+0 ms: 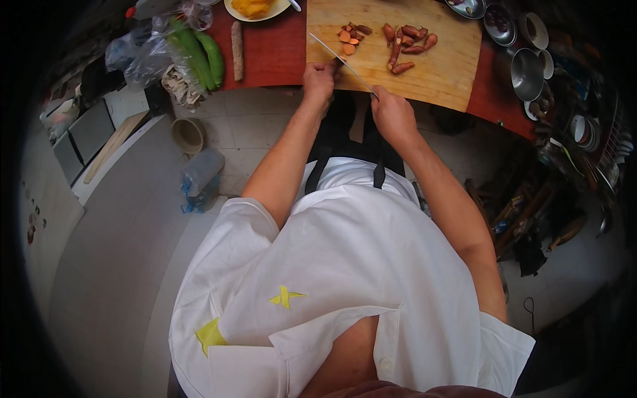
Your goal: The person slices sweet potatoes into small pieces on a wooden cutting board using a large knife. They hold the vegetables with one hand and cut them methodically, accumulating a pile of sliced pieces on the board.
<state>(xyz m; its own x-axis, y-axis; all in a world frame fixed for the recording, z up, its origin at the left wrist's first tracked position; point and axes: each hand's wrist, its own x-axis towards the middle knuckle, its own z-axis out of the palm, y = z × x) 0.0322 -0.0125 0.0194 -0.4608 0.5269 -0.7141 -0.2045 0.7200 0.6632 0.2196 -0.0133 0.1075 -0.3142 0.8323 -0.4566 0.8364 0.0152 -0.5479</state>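
My right hand (393,112) grips the handle of a long-bladed kitchen knife (331,49), whose blade slants up to the left over the near edge of a wooden cutting board (448,84). My left hand (318,82) is closed at the board's front left edge, around what looks like a sweet potato (342,59); just a bit of orange flesh shows beside the blade. Beyond the knife lie cut sweet potato chunks (348,49) with orange faces. Several small red-skinned sweet potatoes (410,37) rest in a loose group farther right on the board.
On the red tabletop (268,54), to the left, are a brown root (237,49), long green gourds (213,57), plastic bags (149,54) and a plate (256,19) of orange food. Metal bowls (499,25) and a metal pot (527,74) stand right. A bucket (188,135) sits below.
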